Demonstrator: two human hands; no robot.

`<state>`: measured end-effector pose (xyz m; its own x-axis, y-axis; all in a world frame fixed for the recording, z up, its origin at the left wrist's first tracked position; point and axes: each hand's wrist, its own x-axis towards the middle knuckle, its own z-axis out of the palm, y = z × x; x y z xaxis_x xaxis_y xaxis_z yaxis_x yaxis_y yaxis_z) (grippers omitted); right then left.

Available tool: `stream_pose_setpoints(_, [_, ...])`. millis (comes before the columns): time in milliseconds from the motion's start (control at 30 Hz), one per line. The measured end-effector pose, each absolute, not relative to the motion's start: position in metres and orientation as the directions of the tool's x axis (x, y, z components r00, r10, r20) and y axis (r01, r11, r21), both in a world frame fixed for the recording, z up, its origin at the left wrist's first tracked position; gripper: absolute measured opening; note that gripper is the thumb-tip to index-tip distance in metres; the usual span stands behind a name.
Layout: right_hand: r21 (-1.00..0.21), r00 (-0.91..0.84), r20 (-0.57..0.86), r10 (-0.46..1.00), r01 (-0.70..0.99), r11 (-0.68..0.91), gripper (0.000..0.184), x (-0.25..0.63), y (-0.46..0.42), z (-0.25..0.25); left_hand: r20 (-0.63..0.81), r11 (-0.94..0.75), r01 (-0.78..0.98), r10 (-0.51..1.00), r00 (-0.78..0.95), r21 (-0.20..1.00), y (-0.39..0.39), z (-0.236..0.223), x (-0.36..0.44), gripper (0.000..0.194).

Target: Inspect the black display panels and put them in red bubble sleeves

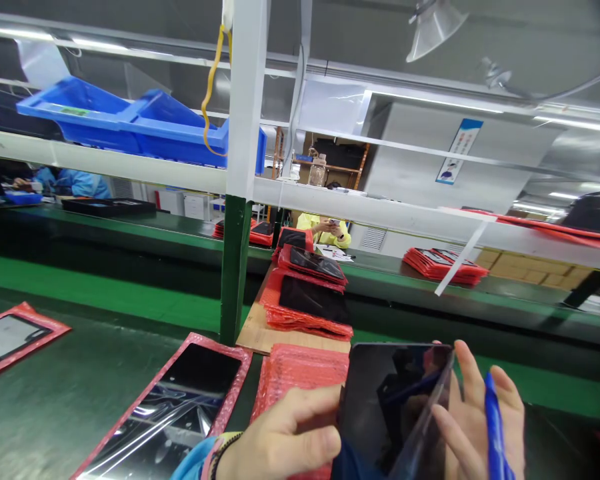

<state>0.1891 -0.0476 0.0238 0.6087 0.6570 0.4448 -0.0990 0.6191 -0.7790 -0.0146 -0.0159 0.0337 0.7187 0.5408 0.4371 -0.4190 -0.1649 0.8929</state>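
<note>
My left hand (285, 437) grips the left edge of a dark glossy panel (390, 407), thumb on its face. My right hand (473, 420) holds the panel's right side, where a clear film lifts off the corner, and a blue pen (495, 433) sits between its fingers. Under the panel lies a stack of red bubble bags (300, 370). Another dark panel on a red bag (180, 407) lies to the left on the belt.
A stack of bagged panels (310, 293) sits on a wooden board (253, 333) ahead. A green-and-white post (237, 200) rises in front. A bagged panel (10, 337) lies far left. Blue bins (130, 123) sit on the shelf. A person in yellow (327, 230) works opposite.
</note>
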Motion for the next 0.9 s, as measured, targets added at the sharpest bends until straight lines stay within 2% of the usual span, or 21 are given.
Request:
stream_pose_setpoints(100, [-0.847, 0.547, 0.382, 0.745, -0.115, 0.518, 0.069, 0.193, -0.049, 0.023, 0.421, -0.110, -0.440, 0.565, 0.710, 0.891, -0.014, 0.026, -0.012, 0.047])
stream_pose_setpoints(233, [-0.881, 0.551, 0.340, 0.762, -0.097, 0.463, 0.074, 0.205, -0.041, 0.012, 0.386, -0.065, -0.440, 0.605, 0.696, 0.896, -0.009, 0.019, -0.008, 0.054])
stream_pose_setpoints(433, [-0.847, 0.555, 0.362, 0.749, -0.139, 0.512, 0.064, 0.205, -0.041, 0.006, 0.434, -0.195, -0.402, 0.595, 0.676, 0.895, -0.013, 0.025, -0.011, 0.053])
stream_pose_setpoints(700, [-0.829, 0.540, 0.347, 0.766, -0.205, 0.520, 0.057, 0.209, -0.061, 0.013, 0.444, -0.216, -0.388, 0.398, 0.803, 0.896, -0.036, 0.041, -0.008, 0.065])
stream_pose_setpoints(900, [-0.823, 0.490, 0.341, 0.802, -0.256, 0.507, 0.065, 0.220, -0.050, 0.000, 0.457, -0.208, -0.407, 0.376, 0.806, 0.889, -0.038, 0.053, -0.007, 0.084])
